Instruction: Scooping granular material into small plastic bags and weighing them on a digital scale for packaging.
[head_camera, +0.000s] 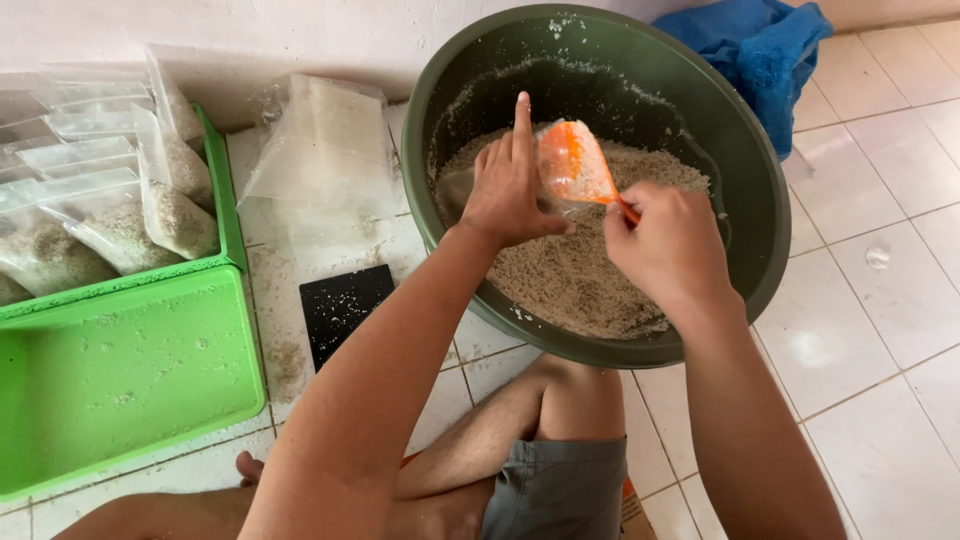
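Orange scoop (572, 162) — right hand (665, 240)

White-tiled floor (880, 300), dusted with grain left of the left hand (508, 190). Directly on it: dark green basin (770, 200) beneath both hands, black flat scale (342, 305) and clear bag stack (325, 150) leftward, green trays (130, 370) farther left, blue cloth (765, 45) beyond the right hand (665, 245).

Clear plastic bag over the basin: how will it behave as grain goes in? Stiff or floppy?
Probably floppy: the clear plastic bag is thin film, and the left hand holds its mouth open while the right hand works the orange scoop. Likely slippery and light when unfilled. Filled bags in the green tray slump, so it probably won't stand.
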